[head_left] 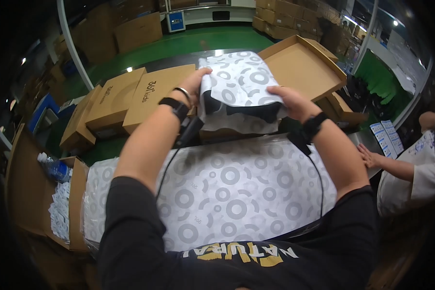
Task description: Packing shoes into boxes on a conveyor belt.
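Bundle in patterned white-and-grey paper (239, 79) sits at the far centre of the work area, held between both hands. Left hand (194, 87): thumb on the upper edge, fingers curled down the left side; the grip is closed about the paper's margin. Right hand (297, 102): thumb on the top face near the right corner, grip likewise closed, its fingers largely hidden beneath. How firmly either presses cannot be told. The opposed hold appears to keep the paper taut and level over the black contents (246, 111), which show along the near edge; their kind cannot be told. Brown cardboard shows below the hanging paper; whether it bears the weight is unclear.

Loose patterned sheets (237, 198) lie flat between the person and the bundle, presumably to stay within short reach. Closed cardboard boxes (162, 92) lean in a row at the left, seemingly overlapped to save room. An open cardboard tray (304, 67) rests tilted at the far right, its hollow facing the person, likely for easy access. At the near left, a carton of small white packets (60, 208) stands beside the sheets, its walls apparently containing them. A co-worker's hand (369, 155) rests at the right, just beside printed label sheets (386, 137).
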`<action>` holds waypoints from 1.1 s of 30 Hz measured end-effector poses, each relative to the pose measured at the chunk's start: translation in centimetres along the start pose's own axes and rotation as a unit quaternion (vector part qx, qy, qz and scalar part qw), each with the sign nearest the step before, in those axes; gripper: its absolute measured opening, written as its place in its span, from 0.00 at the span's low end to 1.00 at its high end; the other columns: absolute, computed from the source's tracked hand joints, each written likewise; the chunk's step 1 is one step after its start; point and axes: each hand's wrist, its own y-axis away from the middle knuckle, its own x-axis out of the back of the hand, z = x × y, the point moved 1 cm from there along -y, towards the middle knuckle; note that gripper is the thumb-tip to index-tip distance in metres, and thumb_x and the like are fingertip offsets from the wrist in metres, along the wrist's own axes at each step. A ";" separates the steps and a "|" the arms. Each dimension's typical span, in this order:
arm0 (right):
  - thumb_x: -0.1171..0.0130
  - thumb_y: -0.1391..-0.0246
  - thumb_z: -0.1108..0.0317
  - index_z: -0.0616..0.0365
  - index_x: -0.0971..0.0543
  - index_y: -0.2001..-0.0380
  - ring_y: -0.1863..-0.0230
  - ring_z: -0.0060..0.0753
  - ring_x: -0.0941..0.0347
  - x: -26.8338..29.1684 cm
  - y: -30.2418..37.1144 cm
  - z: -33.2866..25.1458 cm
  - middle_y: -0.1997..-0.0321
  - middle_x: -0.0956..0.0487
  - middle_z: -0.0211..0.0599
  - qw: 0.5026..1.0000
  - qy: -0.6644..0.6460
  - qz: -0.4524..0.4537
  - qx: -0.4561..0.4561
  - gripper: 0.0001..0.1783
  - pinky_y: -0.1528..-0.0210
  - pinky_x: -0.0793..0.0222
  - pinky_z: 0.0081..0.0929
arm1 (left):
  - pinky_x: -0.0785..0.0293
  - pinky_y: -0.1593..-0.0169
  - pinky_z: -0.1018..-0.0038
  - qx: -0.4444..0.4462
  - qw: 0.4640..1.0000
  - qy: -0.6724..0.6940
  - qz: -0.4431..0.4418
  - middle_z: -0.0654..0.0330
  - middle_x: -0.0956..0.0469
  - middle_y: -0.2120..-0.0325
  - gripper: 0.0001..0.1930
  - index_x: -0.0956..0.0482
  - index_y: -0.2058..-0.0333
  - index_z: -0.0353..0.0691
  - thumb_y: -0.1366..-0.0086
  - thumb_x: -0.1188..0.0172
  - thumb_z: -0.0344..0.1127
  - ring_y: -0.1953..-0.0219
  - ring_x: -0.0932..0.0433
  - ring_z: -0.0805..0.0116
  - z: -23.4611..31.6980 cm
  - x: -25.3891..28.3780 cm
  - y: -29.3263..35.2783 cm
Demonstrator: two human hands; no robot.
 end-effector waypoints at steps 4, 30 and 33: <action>0.48 0.51 0.60 0.69 0.37 0.51 0.52 0.46 0.32 -1.2 -5.4 5.4 0.57 0.28 0.55 0.817 0.519 0.188 0.167 0.29 0.50 0.37 0.33 | 0.30 0.67 0.77 -0.171 0.900 -0.355 0.185 0.56 0.25 0.67 0.24 0.38 0.47 0.38 0.43 0.49 0.34 0.67 0.26 0.72 -3.5 2.0 -2.9; 0.27 0.95 0.43 0.63 0.57 0.40 0.35 0.56 0.61 -6.6 1.6 9.3 0.38 0.55 0.64 0.614 0.774 -0.132 -0.081 0.76 0.36 0.60 0.38 | 0.42 0.47 0.68 0.183 0.731 -0.453 0.477 0.49 0.35 0.50 0.34 0.33 0.51 0.34 0.54 0.39 0.48 0.48 0.36 0.58 7.7 35.7 24.7; 0.27 0.97 0.42 0.62 0.55 0.40 0.36 0.57 0.61 -6.4 1.9 9.4 0.38 0.55 0.63 0.623 0.769 -0.122 -0.077 0.77 0.37 0.59 0.38 | 0.42 0.47 0.68 0.194 0.716 -0.512 0.434 0.48 0.33 0.51 0.33 0.32 0.52 0.34 0.54 0.39 0.49 0.49 0.35 0.57 6.8 34.7 24.6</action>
